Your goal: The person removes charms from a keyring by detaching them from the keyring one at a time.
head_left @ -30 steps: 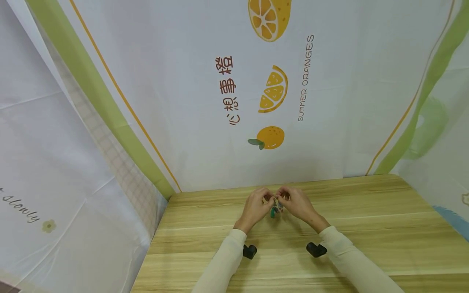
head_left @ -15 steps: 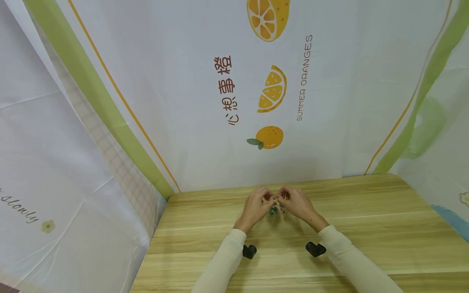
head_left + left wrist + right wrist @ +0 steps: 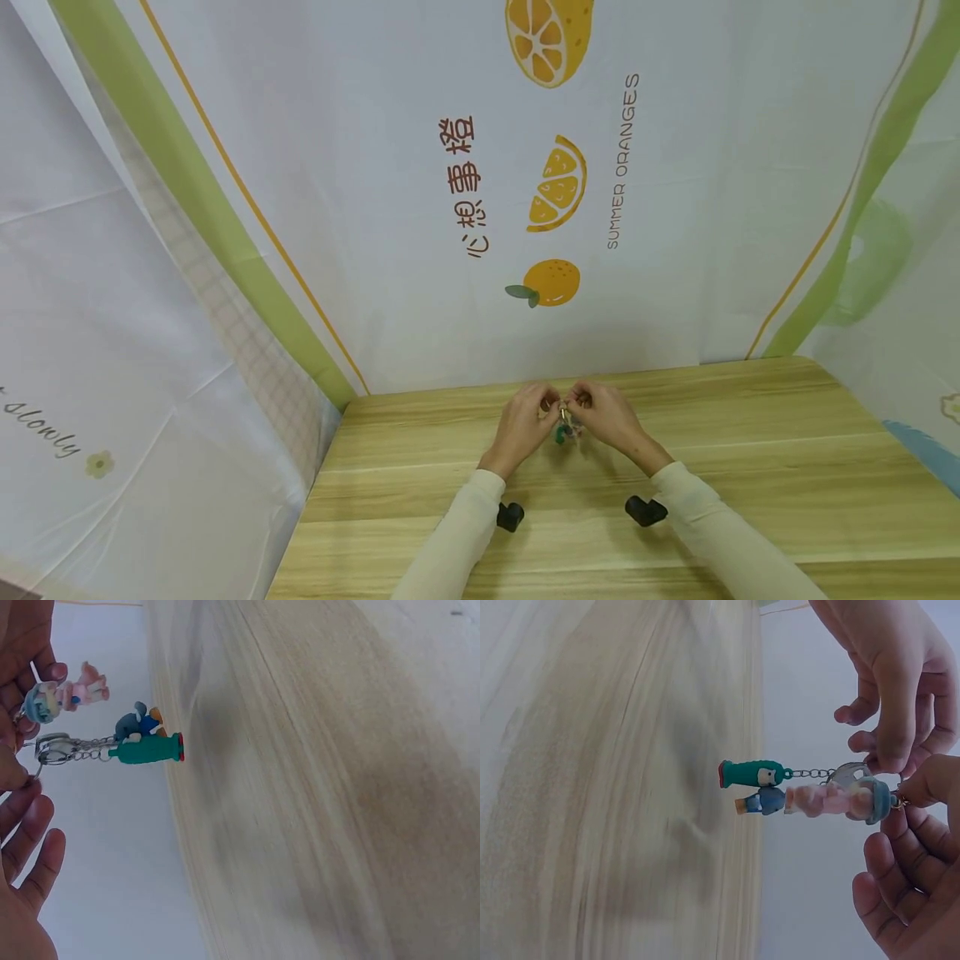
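Close together above the wooden table, my two hands meet over a bunch of keychain charms. My left hand (image 3: 525, 423) pinches a thin metal key ring between thumb and finger. From the ring, short chains bear a green bottle-shaped charm (image 3: 150, 749) with a red end and a small blue-grey figure (image 3: 133, 724). My right hand (image 3: 609, 418) pinches the metal link at the head of a pink figure charm (image 3: 825, 801) with a blue-green hat. Whether that link is threaded on the ring is hidden by the fingertips. All the charms hang clear of the tabletop.
The wood-grain table (image 3: 750, 467) extends around the hands. Behind it hangs a white cloth (image 3: 390, 250) printed with oranges, with more cloth at both sides. Black wrist-worn pieces (image 3: 511, 517) show beside both cream sleeves.
Both hands stay nearly in place. The charms have swung and shifted a little between the fingers; the pink figure hung farther apart from the others half a second ago.
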### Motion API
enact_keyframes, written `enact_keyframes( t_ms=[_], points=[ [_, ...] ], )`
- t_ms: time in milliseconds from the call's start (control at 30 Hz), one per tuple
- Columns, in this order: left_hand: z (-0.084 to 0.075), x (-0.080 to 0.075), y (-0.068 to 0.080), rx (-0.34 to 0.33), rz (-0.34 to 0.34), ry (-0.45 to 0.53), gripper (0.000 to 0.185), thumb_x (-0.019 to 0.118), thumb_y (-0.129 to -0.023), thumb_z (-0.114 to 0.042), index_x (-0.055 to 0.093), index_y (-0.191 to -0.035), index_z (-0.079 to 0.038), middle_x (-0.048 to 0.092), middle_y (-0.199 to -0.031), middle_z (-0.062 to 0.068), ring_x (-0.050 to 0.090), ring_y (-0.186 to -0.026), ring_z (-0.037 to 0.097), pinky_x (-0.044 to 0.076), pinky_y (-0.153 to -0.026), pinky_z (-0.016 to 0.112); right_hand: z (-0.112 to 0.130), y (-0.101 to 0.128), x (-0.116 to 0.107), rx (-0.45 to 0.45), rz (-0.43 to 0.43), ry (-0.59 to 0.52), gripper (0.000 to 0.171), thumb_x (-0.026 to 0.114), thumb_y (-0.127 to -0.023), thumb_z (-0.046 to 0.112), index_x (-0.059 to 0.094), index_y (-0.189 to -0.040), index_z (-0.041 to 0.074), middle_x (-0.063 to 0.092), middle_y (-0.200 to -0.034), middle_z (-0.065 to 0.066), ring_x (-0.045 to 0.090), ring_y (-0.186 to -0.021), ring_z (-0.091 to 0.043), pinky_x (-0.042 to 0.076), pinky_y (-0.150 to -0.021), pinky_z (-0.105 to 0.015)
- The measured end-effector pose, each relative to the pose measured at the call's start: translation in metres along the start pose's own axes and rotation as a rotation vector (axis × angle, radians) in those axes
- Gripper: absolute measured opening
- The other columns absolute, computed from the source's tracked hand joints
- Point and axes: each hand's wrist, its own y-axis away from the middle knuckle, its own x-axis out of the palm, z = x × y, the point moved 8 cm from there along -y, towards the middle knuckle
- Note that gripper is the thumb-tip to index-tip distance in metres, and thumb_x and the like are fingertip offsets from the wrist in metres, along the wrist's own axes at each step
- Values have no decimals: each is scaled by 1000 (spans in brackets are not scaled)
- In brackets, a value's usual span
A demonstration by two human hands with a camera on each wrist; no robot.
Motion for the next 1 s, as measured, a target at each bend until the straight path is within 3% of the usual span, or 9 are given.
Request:
enact_keyframes(
  t_ms=[333, 833, 1000],
  points=[
    [-11, -3, 2, 157, -68, -88, 4, 71, -101, -7, 70, -99, -10, 66, -101, 2, 68, -88, 13, 57, -75, 19, 3, 1, 1, -6, 1, -37, 11, 63, -102, 13, 73, -100, 7, 72, -87, -3, 59, -70, -9, 49, -62, -26],
    [-13, 2, 4, 147, -51, -61, 6, 72, -98, -2, 73, -100, -7, 68, -99, 3, 69, -86, 12, 57, -76, 14, 2, 6, 5, 67, 3, -39, 14, 62, -102, 16, 71, -99, 5, 70, -81, -4, 55, -58, -11, 45, -55, -28],
    [-8, -6, 3, 127, -96, -5, 7, 70, -98, 0, 69, -99, -7, 67, -96, 4, 67, -84, 13, 56, -73, 15, -6, 7, -2, 105, -24, -36, 16, 59, -101, 16, 70, -95, 5, 66, -78, -5, 51, -59, -13, 40, -55, -27]
  ],
)
